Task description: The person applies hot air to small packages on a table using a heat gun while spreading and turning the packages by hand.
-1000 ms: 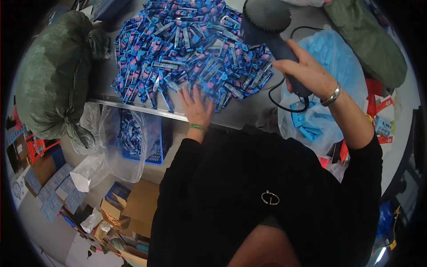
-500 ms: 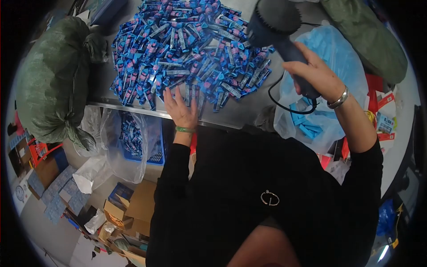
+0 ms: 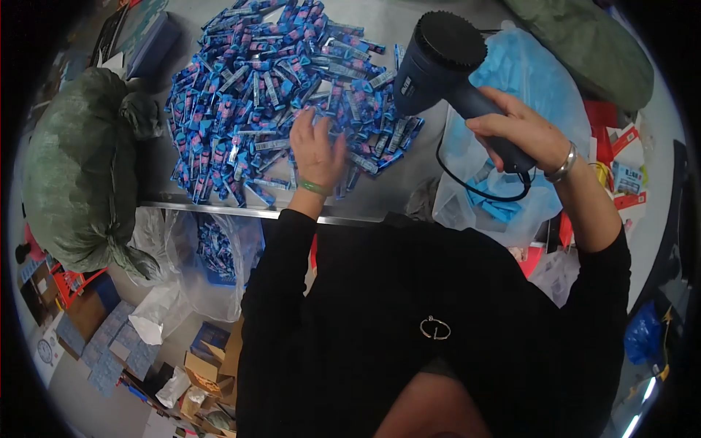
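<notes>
My left fingers [image 3: 304, 127] have moved inward over probably light packets [image 3: 219, 109], loosely spread; my right fingers [image 3: 504, 100] wrap the dryer's handle [image 3: 471, 104], likely its surest hold.

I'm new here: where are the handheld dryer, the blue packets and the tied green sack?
Handheld dryer [image 3: 435, 71], head view: its barrel.
Blue packets [image 3: 272, 91], head view: around the pile's middle.
Tied green sack [image 3: 79, 164], head view: bulging side.

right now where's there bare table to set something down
The tabletop is bare in a narrow strip between the green sack and the packet pile, at the near edge between the pile and the clear bag, and at the far side between the pile and the dark corded tool. The pile crowds the middle; the bag crowds the right.
</notes>
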Demonstrator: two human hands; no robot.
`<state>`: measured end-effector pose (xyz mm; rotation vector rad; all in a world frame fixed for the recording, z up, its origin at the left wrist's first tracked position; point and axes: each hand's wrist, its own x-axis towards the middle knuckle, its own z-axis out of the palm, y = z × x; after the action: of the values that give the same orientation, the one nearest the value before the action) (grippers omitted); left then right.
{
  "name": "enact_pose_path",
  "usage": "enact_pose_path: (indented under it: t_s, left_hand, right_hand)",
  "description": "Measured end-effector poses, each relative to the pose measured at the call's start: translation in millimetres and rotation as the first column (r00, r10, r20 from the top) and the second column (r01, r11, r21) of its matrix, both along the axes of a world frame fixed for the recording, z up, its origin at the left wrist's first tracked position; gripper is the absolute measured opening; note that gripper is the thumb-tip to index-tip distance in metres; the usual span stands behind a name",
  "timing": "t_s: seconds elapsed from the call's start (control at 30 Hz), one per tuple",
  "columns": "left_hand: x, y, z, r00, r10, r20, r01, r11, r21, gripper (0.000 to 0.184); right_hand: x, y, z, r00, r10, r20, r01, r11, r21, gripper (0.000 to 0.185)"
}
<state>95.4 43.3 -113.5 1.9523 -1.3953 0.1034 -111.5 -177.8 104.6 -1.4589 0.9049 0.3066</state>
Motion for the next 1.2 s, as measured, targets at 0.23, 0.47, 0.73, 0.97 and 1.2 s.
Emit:
enact_pose_path:
  t_s: [0.23,0.47,0.73,0.97,1.2]
  left_hand:
    - [-36,-43,-10,0.886,-0.462,0.041,0.433,0.857,0.280,0.063]
    - [-10,-115,-35,0.888,-0.373,0.270,0.217,0.856,0.469,0.060]
    - [78,-161,-39,0.946,-0.125,0.300,0.040,0.960,0.275,0.063]
    - [124,-73,19,0.884,0.350,0.309,-0.412,0.896,0.163,0.053]
    - [80,68,24,0.817,0.488,0.309,-0.564,0.787,0.250,0.068]
  right_hand:
    - [11,-30,-24,0.947,-0.304,0.108,0.322,0.903,-0.285,0.046]
    - [48,-61,-7,0.970,-0.138,0.201,0.186,0.952,-0.245,0.048]
    - [106,-74,-6,0.967,-0.225,0.119,0.254,0.828,-0.500,0.040]
    - [94,-60,-43,0.989,-0.066,0.133,0.062,0.997,0.035,0.038]
    - [107,-48,-51,0.967,-0.130,0.218,0.159,0.980,-0.121,0.043]
